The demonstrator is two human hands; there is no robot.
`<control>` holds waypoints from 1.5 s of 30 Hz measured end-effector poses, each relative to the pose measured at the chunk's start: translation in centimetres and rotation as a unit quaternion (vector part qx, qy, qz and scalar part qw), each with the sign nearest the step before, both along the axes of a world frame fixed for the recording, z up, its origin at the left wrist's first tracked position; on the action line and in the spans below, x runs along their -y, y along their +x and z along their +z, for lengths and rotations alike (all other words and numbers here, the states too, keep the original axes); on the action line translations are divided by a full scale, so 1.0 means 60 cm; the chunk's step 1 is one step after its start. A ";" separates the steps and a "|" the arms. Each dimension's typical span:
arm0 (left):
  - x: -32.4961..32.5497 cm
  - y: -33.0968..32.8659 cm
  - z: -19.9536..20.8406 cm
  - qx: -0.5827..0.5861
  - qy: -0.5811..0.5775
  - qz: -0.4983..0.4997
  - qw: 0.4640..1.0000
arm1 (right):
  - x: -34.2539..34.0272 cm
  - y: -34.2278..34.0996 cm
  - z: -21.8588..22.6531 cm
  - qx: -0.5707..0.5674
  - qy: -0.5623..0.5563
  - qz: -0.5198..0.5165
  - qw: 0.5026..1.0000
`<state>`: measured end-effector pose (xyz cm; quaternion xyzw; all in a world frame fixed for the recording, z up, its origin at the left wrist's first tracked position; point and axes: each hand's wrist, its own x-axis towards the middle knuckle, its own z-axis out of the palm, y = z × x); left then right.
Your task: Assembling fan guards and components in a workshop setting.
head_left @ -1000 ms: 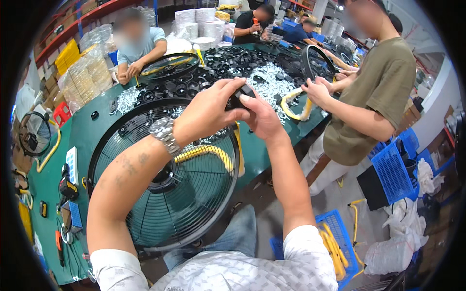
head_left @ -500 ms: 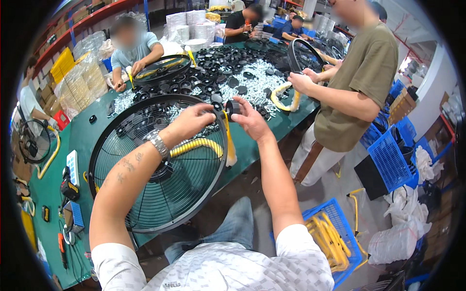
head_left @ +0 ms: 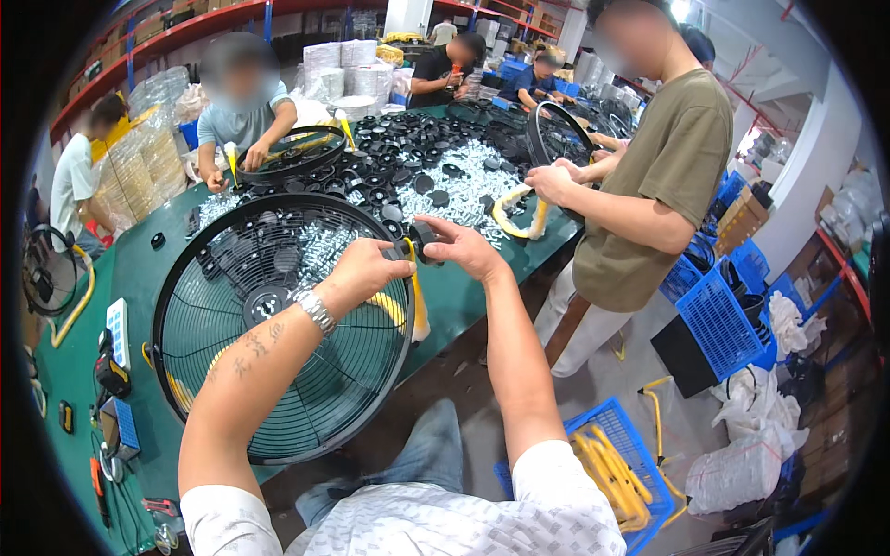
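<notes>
Assembly workshop with people [head_left: 654, 176] around a long green worktable [head_left: 137, 264] piled with black parts [head_left: 371, 153] and silvery hardware [head_left: 475, 176], a fan cage [head_left: 265, 304], a power tool [head_left: 112, 374], blue baskets [head_left: 726, 313] and red-beamed shelving [head_left: 211, 20]

The head view looks out from the person's own head, from above and behind the hands [head_left: 468, 250], facing down and forward. It is near enough that the hands stand close to its middle, with the forearms [head_left: 524, 361] entering from the lower edge and the shirt [head_left: 464, 524] below. Its wide fisheye lens takes in the fan [head_left: 264, 304] beneath and left of the hands, the tabletop [head_left: 120, 269] stretching beyond them to co-workers [head_left: 258, 119] farther off, and the floor [head_left: 589, 389] to their lower right, bending straight edges toward a round black rim.
</notes>
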<state>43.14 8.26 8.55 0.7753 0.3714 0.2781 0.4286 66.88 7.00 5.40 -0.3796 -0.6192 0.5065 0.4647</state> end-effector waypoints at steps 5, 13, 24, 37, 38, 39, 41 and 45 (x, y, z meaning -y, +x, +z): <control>0.003 -0.004 -0.001 0.026 -0.049 0.001 0.998 | -0.001 -0.003 0.015 0.092 -0.027 -0.054 0.994; -0.005 -0.006 -0.007 0.005 -0.001 0.008 1.000 | -0.005 -0.022 0.000 0.065 0.068 -0.062 0.994; -0.017 -0.003 -0.020 -0.026 0.025 0.009 0.999 | -0.008 0.007 0.000 0.018 -0.028 0.054 0.998; -0.012 -0.004 -0.007 -0.056 0.064 0.007 0.996 | -0.022 -0.039 -0.016 0.031 0.017 -0.141 0.989; -0.012 -0.004 -0.005 -0.057 0.063 0.004 0.996 | -0.019 -0.039 -0.016 0.050 0.019 -0.152 0.987; -0.012 -0.005 -0.001 -0.065 0.066 -0.001 0.996 | -0.015 -0.036 -0.016 0.062 0.009 -0.161 0.985; -0.012 -0.006 0.005 -0.084 0.062 0.001 0.995 | -0.008 -0.023 -0.014 0.026 -0.020 -0.085 0.996; -0.013 -0.009 0.013 -0.099 0.073 -0.008 0.992 | -0.002 0.004 -0.007 0.018 -0.070 -0.055 0.996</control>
